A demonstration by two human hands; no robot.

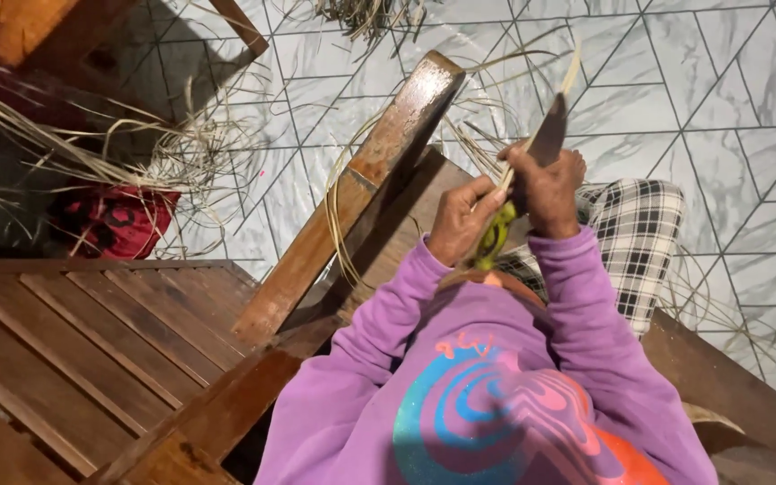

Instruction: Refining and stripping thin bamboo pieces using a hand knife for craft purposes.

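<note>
Slatted bench [74,341]: dark brown wood, filled the 8 o'clock corner.
Red cloth bundle [119,220]: lay at 9 o'clock on the floor, under loose dry strips [92,153].
Wooden armrest [352,189]: ran slantwise from centre toward 12 o'clock, its top worn and glossy.
Left hand [462,220]: just right of centre, fingers curled shut around the lower end of a pale cane strip [570,74] and something yellow-green [496,238] that I could not tell apart further.
Knife [547,139]: broad dark blade pointed toward 1 o'clock, lying against the cane strip.
Right hand [550,193]: fist clamped on the knife handle, touching the left hand.
Checked cloth [639,242]: black and white, at 3 o'clock beside the purple sleeve [586,305].
Tiled floor [720,108]: pale marble pattern, scattered strips toward 4 o'clock.
</note>
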